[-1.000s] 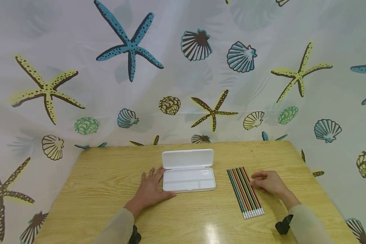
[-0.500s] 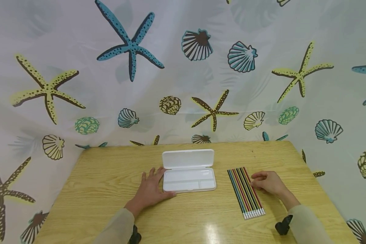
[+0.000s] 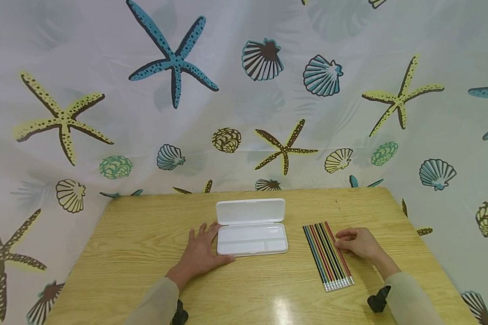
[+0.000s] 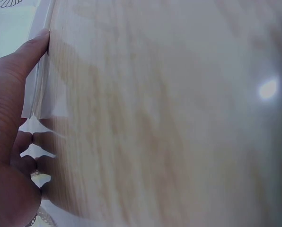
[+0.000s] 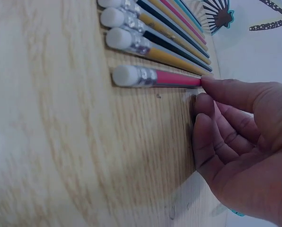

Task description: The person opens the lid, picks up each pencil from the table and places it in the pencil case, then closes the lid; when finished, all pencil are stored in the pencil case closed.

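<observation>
An open white pencil case (image 3: 250, 232) lies on the table, its hinged lid (image 3: 250, 211) standing up behind. Against its left side rest the fairly straight fingers of my left hand (image 3: 201, 253); the thumb lies along the front edge, as the left wrist view (image 4: 8, 94) also shows. To the right, a row of colored pencils (image 3: 325, 255) lies with white erasers toward me. The red pencil (image 5: 174, 79) at the row's right end sits slightly apart from the others. My right hand (image 3: 359, 243) pinches it, thumb tip on it and curled index finger beside it.
The wooden table (image 3: 146, 225) ends at a curtain (image 3: 236, 99) printed with starfish and shells behind and at both sides. The case holds a long compartment and smaller ones in front. Black wrist devices (image 3: 377, 301) sit below the sleeves.
The red pencil has shifted slightly right, opening a narrow gap from the rest of the row. The left hand and the case have stayed in place.
</observation>
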The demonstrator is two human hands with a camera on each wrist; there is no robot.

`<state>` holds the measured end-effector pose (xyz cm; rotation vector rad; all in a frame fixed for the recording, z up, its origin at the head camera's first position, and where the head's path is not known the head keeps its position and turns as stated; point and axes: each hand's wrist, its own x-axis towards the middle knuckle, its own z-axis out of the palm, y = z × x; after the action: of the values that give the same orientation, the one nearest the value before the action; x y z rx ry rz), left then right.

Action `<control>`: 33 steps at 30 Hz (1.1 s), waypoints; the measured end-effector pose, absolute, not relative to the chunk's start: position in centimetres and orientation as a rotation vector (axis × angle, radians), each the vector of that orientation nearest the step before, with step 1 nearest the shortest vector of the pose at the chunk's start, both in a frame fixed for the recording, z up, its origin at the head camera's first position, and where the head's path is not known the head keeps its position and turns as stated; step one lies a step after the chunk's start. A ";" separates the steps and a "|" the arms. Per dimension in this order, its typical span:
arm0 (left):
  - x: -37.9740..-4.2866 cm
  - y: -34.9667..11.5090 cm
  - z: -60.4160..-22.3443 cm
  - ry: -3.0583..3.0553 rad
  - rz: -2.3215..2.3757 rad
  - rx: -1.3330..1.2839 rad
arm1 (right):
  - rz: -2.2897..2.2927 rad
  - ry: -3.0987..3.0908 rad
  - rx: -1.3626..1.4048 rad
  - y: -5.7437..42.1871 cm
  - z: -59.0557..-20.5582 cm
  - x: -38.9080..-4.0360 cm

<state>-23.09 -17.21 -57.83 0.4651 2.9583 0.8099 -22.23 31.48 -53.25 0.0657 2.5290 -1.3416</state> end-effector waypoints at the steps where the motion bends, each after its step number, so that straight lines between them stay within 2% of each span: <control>1: -23.1 -17.2 -57.8 2.955 0.812 0.464 | -1.341 2.529 0.067 31.5 -53.2 -22.2; 33: -23.0 -17.2 -57.9 2.973 0.812 0.473 | -1.236 2.727 0.135 30.9 -53.3 -22.4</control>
<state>-22.95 -17.20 -57.87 0.4731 2.9725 0.8121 -22.39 30.88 -53.30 0.1350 2.7273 -1.2360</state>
